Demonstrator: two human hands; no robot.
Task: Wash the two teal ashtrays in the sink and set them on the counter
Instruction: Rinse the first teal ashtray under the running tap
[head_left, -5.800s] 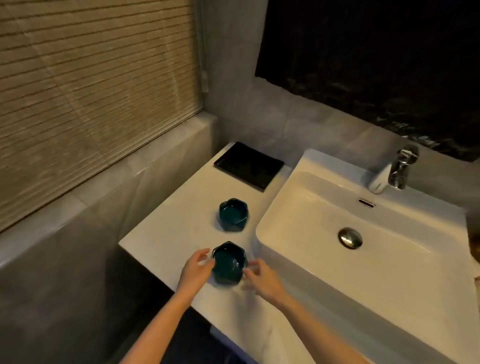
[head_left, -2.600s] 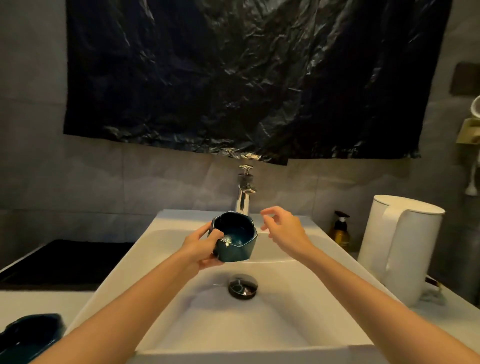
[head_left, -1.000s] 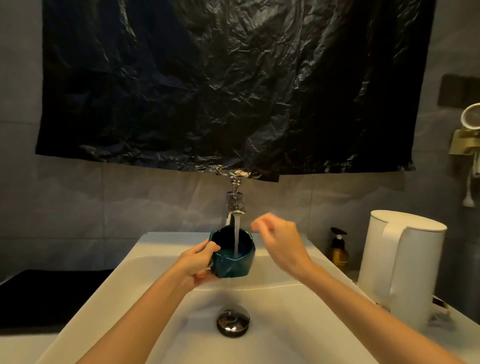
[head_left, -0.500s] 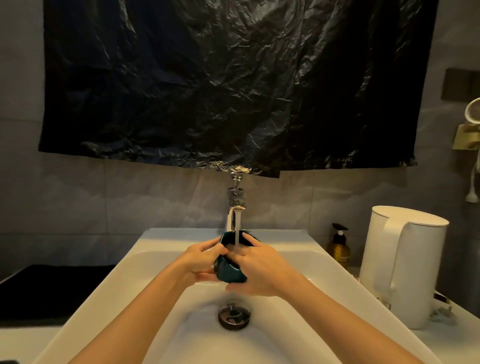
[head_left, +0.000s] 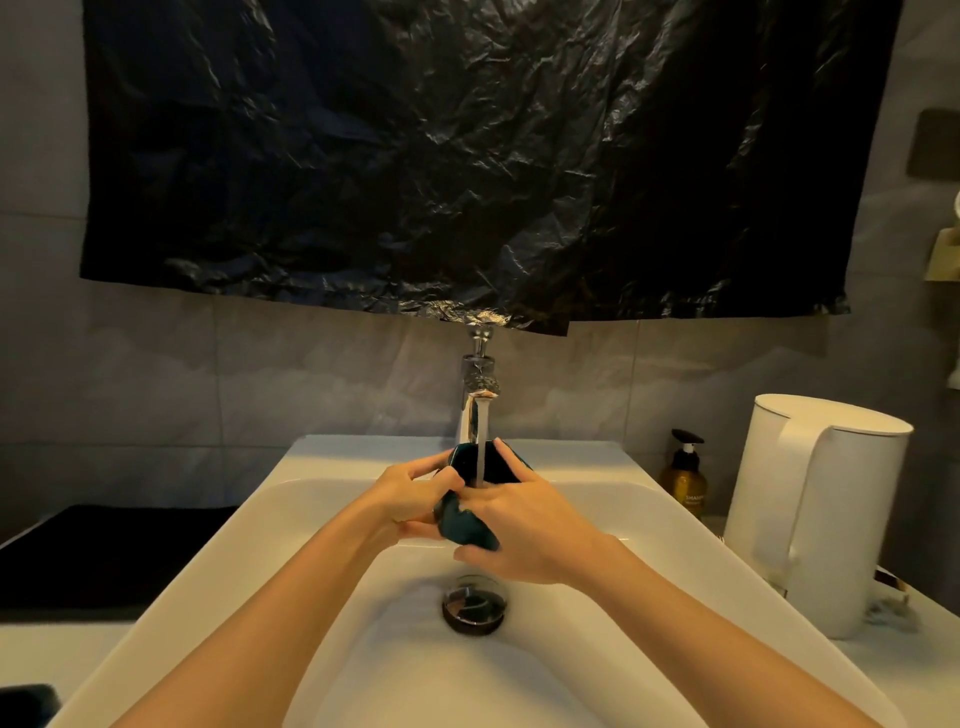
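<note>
One teal ashtray (head_left: 465, 525) is held over the white sink (head_left: 322, 499) under the running chrome tap (head_left: 475, 395). Water streams into its hollow. My left hand (head_left: 410, 499) grips its left side with thumb on the rim. My right hand (head_left: 519, 525) wraps its right side, fingers reaching over the rim. A dark sliver of the second ashtray (head_left: 26, 699) shows on the counter at the bottom left edge.
A drain plug (head_left: 474, 603) sits in the basin below my hands. A white kettle (head_left: 815, 514) and an amber pump bottle (head_left: 684, 475) stand on the right counter. A black tray (head_left: 98, 556) lies left of the sink. Black plastic sheeting (head_left: 467, 156) covers the wall above.
My right hand came from beside the tap onto the ashtray, so both hands now hold it. The ashtray has tilted slightly under the running water.
</note>
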